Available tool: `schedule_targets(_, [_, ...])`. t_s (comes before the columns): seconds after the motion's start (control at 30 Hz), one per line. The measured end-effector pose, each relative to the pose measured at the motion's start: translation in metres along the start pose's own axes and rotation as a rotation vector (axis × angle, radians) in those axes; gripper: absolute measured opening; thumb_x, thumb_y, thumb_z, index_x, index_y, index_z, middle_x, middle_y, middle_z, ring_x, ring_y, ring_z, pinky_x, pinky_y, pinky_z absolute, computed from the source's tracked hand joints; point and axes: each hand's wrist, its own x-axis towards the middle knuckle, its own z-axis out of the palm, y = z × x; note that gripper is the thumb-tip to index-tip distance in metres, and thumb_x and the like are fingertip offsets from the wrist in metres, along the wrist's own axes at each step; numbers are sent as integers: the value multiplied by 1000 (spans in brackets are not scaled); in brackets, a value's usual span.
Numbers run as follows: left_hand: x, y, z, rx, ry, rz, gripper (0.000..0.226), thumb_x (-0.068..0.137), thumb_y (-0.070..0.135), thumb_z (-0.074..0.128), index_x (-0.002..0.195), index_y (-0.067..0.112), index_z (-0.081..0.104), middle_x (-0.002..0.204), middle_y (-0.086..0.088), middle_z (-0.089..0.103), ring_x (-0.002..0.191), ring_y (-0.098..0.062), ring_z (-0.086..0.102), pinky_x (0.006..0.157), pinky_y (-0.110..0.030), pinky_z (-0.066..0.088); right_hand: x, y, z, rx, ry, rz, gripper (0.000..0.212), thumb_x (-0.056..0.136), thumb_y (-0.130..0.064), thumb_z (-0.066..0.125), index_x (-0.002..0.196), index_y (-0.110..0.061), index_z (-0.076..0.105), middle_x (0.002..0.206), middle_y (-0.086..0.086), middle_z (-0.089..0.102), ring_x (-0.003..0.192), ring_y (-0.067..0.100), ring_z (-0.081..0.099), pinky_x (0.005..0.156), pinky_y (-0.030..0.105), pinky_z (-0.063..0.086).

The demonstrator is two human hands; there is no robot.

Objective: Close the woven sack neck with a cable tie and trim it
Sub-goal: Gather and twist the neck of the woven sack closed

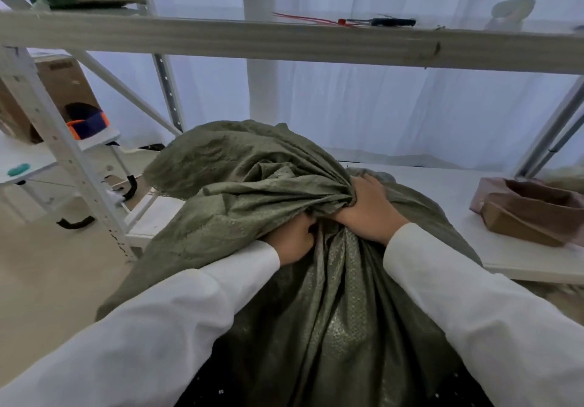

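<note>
A full olive-green woven sack stands in front of me, its loose top flopping away to the left. My right hand grips the bunched neck from the right. My left hand clutches the same gathered fabric from below left, fingers partly buried in folds. A red cable tie lies on the upper shelf board, with a black-handled cutting tool just right of it. Both are well above and beyond my hands.
The white shelf beam crosses the view above the sack. A brown paper package lies on the lower white shelf at right. Cardboard boxes and a metal upright stand at left. A white curtain hangs behind.
</note>
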Motion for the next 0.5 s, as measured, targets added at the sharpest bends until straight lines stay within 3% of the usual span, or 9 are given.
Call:
schedule_targets(0.07, [1,-1,-6,7,1,88,25,91,8,44,106,1,62,120,-17,60,116,-28,49,87,-21,23,-1,4,-5,131,-52,-23,32,78,-41,66,97,-15,67,101,2,69,101,17,58,103,41,32])
schedule_targets(0.17, [-2,0,-22,68,-43,181,24,92,13,44,92,2,65,108,-14,64,102,-27,54,74,-20,23,1,6,-9,241,-74,35,28,79,-35,67,97,-14,68,104,4,70,104,24,59,99,48,39])
schedule_targets(0.3, [-15,4,-49,120,136,344,37,86,28,41,105,8,65,113,-10,64,108,-24,54,95,-24,28,7,3,-10,231,-48,118,35,72,-44,62,92,-15,67,106,7,69,109,27,58,99,47,40])
schedule_targets(0.4, [-20,3,-55,285,206,527,41,80,24,40,112,10,60,110,-10,65,105,-26,56,95,-30,32,6,-3,-15,165,-92,131,31,70,-47,56,79,-18,61,99,7,67,103,26,58,97,44,41])
schedule_targets(0.5, [-24,-11,-45,546,258,725,39,78,18,44,116,12,52,112,-8,67,113,-23,45,103,-34,28,-2,-9,-20,139,-151,53,31,78,-38,65,92,-10,66,105,12,67,106,28,58,97,44,40])
